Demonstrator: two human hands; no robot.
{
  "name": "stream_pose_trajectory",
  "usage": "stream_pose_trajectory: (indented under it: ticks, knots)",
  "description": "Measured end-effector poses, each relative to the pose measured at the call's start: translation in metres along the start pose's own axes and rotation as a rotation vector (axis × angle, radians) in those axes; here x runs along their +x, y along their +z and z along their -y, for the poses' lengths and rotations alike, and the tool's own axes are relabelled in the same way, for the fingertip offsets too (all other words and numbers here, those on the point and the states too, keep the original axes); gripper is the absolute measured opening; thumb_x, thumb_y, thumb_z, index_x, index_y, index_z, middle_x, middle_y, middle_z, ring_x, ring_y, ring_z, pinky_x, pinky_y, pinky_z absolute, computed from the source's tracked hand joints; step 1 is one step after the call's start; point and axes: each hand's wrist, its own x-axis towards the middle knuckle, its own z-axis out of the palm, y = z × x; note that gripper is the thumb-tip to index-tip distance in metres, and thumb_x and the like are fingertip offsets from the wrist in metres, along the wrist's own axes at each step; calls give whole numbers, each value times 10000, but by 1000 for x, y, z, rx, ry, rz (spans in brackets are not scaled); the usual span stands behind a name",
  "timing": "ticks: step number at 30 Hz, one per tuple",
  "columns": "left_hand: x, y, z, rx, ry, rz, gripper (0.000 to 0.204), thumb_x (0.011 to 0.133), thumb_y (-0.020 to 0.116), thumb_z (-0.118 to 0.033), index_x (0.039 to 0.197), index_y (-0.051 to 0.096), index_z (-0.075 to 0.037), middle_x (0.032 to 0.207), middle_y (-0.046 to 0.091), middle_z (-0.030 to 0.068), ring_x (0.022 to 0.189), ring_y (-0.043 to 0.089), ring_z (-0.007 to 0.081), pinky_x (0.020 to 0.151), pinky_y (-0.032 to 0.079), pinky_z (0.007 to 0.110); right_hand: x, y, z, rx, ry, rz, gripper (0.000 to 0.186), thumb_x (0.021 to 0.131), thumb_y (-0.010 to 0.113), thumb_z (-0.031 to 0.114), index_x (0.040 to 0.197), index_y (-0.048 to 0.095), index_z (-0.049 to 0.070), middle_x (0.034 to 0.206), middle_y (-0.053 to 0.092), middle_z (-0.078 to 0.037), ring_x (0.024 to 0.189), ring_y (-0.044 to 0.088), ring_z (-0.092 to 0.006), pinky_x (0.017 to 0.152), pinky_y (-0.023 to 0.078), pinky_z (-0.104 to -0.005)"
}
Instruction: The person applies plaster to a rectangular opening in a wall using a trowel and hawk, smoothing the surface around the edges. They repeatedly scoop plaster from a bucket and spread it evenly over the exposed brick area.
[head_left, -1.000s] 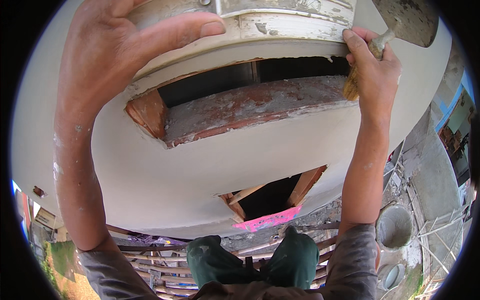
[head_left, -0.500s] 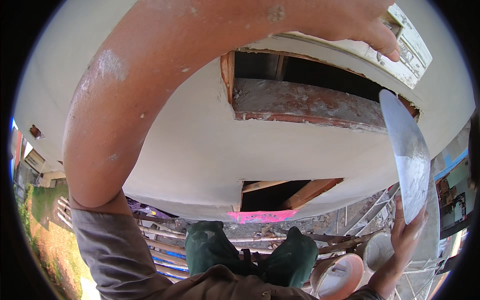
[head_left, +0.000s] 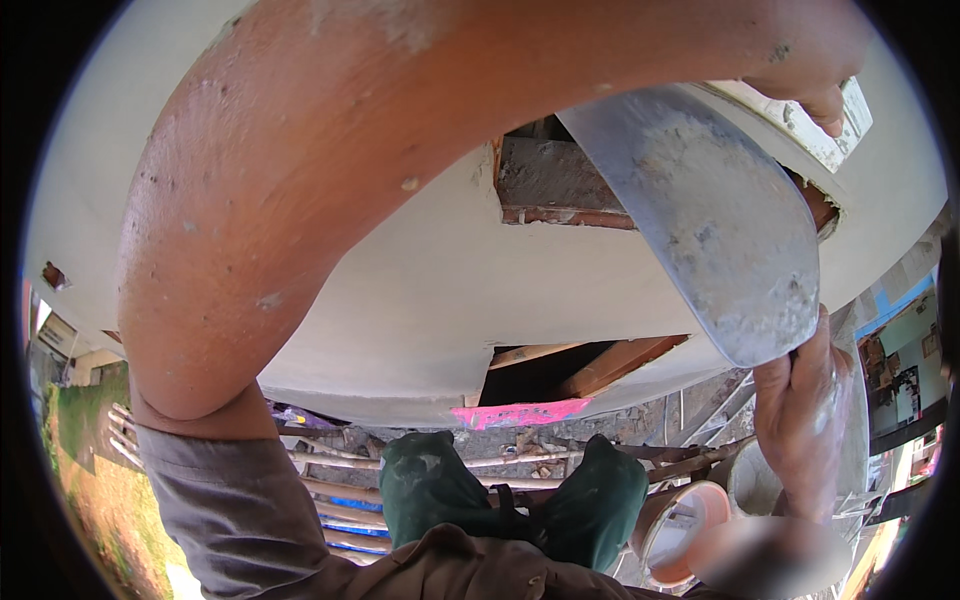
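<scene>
My left arm arches across the top of the head view. Its hand point(head_left: 815, 85) is at the upper right, beside a white, smeared board-like edge point(head_left: 800, 125). Its lower fingers show bent downward, while the others are hidden, so its grip is unclear. My right hand point(head_left: 805, 400) holds a broad, flat grey plastering blade point(head_left: 715, 220) by its lower end. Wet-looking, pale plaster smears cover the blade's face. It stands tilted in front of the wall point(head_left: 420, 290), hiding part of a rectangular opening point(head_left: 545, 175).
Lower in the wall is a second opening point(head_left: 540, 375) with wooden pieces, above a pink strip point(head_left: 520, 413). Poles point(head_left: 330, 490) lie below beside my knees. A round orange bucket point(head_left: 715, 500) and a greyish one point(head_left: 750, 480) stand at lower right. Grass point(head_left: 90, 450) shows at left.
My right hand has turned the plastering blade from nearly edge-on to showing its broad face, and it now reaches further left across the upper opening. My left hand has moved slightly right and down.
</scene>
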Motion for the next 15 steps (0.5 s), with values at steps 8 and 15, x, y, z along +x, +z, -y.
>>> stream_pose_trajectory:
  ticks: [8,15]
  knots:
    - [6,4,-4,-28,29,-26,476,782,760,-395,842,695,73,730,651,220,646,630,310,605,492,375,2,5,3,21,39,-52,213,936,605,143,1020,526,-36,654,577,-214,554,603,-416,503,451,-438]
    - [-8,-3,-9,-12,43,-37,481,785,752,-399,849,694,74,748,652,227,667,632,322,624,495,384,3,2,1,-2,33,-84,240,946,602,181,1037,527,-28,641,576,-204,569,608,-408,508,442,-431]
